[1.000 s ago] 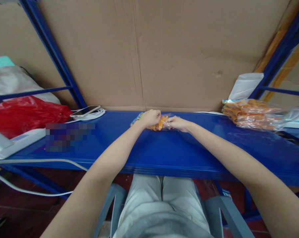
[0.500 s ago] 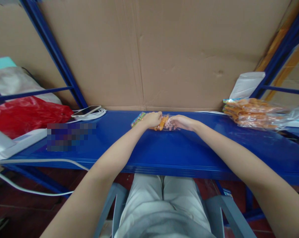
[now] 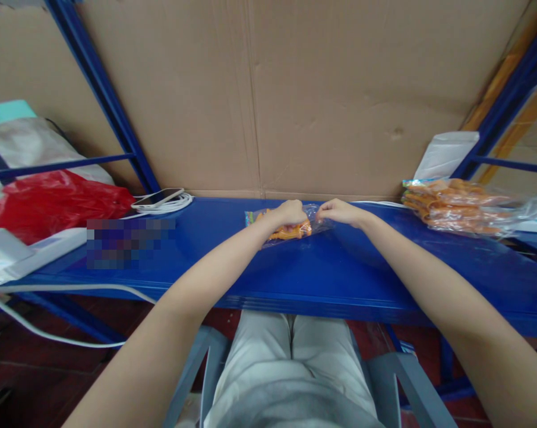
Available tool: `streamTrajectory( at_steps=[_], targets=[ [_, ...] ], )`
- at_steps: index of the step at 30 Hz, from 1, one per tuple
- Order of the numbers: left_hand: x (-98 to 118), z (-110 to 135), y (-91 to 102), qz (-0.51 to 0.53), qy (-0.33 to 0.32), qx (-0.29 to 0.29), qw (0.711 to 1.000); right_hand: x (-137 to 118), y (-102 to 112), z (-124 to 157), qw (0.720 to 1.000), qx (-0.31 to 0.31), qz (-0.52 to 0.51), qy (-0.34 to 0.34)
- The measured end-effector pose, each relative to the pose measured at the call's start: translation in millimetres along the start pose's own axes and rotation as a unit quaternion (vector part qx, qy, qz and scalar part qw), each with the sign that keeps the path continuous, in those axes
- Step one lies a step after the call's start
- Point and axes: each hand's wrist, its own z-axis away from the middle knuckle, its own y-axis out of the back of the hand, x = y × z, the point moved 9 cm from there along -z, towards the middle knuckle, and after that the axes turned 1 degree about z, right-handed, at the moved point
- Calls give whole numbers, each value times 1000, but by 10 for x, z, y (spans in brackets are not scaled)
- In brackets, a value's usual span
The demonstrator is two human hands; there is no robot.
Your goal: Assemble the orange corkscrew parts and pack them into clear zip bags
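A clear plastic bag (image 3: 302,229) with orange pieces inside and a colourful printed end lies on the blue table in front of me. My left hand (image 3: 290,213) is closed on top of its middle, fingers curled down and partly hidden. At the bag's right end, my right hand (image 3: 340,211) pinches the loose clear plastic between thumb and fingers. My left forearm hides part of the bag's left side.
More bags of orange pieces (image 3: 455,205) are piled at the right by a white box (image 3: 447,153). On the left are a phone (image 3: 159,200) on coiled white cable, a red plastic bag (image 3: 59,202) and a white power strip (image 3: 46,252). Cardboard (image 3: 322,101) stands behind the table.
The bag now lies flatter and more spread out. My left hand has shifted right over it, and my right hand has moved a little right, stretching the bag's clear end.
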Motion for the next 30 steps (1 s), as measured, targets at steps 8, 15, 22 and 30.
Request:
streamTrajectory(
  at_steps=[8,15,22,30],
  targets=[
    [-89,-210,318,-68,-115,161,978,322,431,-27,993,100,29,-62],
    [-233,-311,-91,28,-186,13,982,447,426,-87,989,125,57,-51],
    [-125,-179,-154,-40,-111,-23,993,552,461,-186,970,175,153,-73],
    [-232,-147,202,-14,8,59,998,603,444,-137,967,220,83,-99]
  ],
)
